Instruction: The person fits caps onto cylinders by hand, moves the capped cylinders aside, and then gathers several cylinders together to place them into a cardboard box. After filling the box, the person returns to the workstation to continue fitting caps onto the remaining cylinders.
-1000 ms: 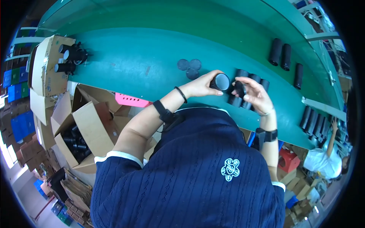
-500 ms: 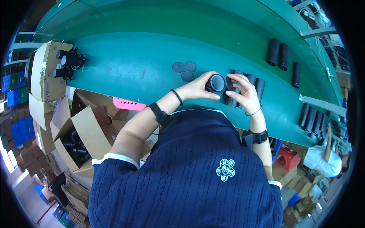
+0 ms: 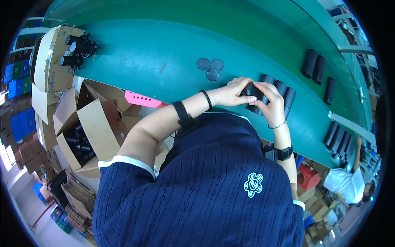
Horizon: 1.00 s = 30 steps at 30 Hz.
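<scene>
Head view is showing your left hand [image 3: 233, 94] and right hand [image 3: 270, 101] gripping a black cylinder [image 3: 251, 91] over the green bench [image 3: 135, 57], seemingly light, stiff and smooth, best held around its sides.

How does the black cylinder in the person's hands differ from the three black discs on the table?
The black cylinder is held between the left hand and right hand; the black discs lie flat on the green table. The cylinder is partly covered by fingers, while the discs show their round faces. Both are black.
</scene>
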Each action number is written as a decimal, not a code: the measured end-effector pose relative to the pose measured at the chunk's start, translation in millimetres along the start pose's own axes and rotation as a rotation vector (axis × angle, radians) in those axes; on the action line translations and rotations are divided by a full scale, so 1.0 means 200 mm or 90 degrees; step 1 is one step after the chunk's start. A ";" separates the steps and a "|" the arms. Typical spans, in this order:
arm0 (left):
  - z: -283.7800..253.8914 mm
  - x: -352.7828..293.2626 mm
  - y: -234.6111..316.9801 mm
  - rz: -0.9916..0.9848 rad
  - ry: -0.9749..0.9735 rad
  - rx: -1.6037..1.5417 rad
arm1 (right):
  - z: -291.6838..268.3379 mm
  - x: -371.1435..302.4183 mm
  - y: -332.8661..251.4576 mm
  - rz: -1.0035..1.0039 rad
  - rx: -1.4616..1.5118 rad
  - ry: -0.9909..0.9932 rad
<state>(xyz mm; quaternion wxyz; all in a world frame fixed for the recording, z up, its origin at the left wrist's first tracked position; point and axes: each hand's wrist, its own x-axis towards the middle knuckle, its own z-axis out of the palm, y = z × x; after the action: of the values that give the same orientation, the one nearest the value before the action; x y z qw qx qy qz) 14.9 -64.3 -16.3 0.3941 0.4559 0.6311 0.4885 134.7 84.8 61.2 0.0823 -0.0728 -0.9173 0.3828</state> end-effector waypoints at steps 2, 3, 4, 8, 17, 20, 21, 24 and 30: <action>0.00 0.00 0.00 0.005 -0.004 0.005 | 0.00 0.00 0.00 0.003 0.012 0.010; 0.00 0.00 0.00 0.005 -0.004 0.005 | 0.01 0.00 0.00 0.003 0.012 0.010; 0.00 0.00 0.00 0.002 -0.003 0.004 | 0.01 0.00 0.00 0.011 0.009 0.011; 0.00 0.00 0.00 -0.006 -0.009 0.000 | 0.00 0.01 -0.05 0.027 -0.031 -0.008; -0.02 0.01 0.03 -0.022 -0.023 0.005 | 0.02 0.02 -0.05 -0.001 -0.070 -0.021; -0.05 0.01 -0.01 -0.033 -0.060 0.008 | 0.05 0.03 -0.03 0.015 0.072 -0.006; -0.05 0.00 -0.03 -0.029 -0.060 0.009 | 0.06 0.03 -0.01 0.014 0.069 -0.004; -0.04 -0.02 -0.01 -0.050 -0.038 -0.114 | 0.15 -0.02 0.18 0.117 0.394 0.017; -0.05 -0.03 0.00 -0.058 0.014 -0.102 | 0.17 0.04 0.13 0.337 0.553 -0.094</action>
<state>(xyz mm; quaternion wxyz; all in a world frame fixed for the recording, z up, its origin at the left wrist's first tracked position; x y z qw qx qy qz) 8.0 -72.7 -13.3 0.4437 0.3884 0.6146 0.5239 122.1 80.9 21.0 -0.0596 -0.2348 -0.6270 0.7404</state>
